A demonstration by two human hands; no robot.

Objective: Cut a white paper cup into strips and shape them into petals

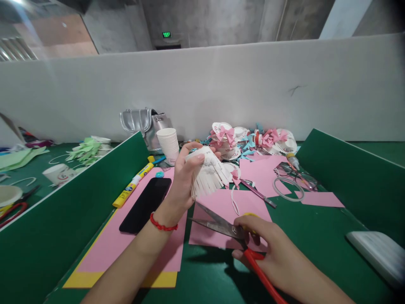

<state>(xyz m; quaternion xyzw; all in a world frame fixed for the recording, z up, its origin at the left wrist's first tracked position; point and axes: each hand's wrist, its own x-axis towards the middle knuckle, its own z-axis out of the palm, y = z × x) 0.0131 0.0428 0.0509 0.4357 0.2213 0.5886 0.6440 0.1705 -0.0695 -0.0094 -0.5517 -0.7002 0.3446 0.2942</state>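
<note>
My left hand (183,177) is closed around a white paper cup (209,173) whose side is cut into many narrow strips. The strips fan out towards the right and downward. In my right hand (265,240) is a pair of scissors (221,226) with red and yellow handles, its blades parted and pointing left. The blade tips lie just below the cut cup, apart from the strips as far as I can see. Under the scissors lies a sheet of pink paper (202,234) on the green table (202,270).
A black phone (145,207) and a yellow glue stick (133,185) lie at left. Stacked paper cups (167,143) stand behind, beside a silver bag (139,122). Finished-looking paper crafts (226,137) pile up at the back. Green dividers (88,190) flank the space; a pen (257,193) lies right.
</note>
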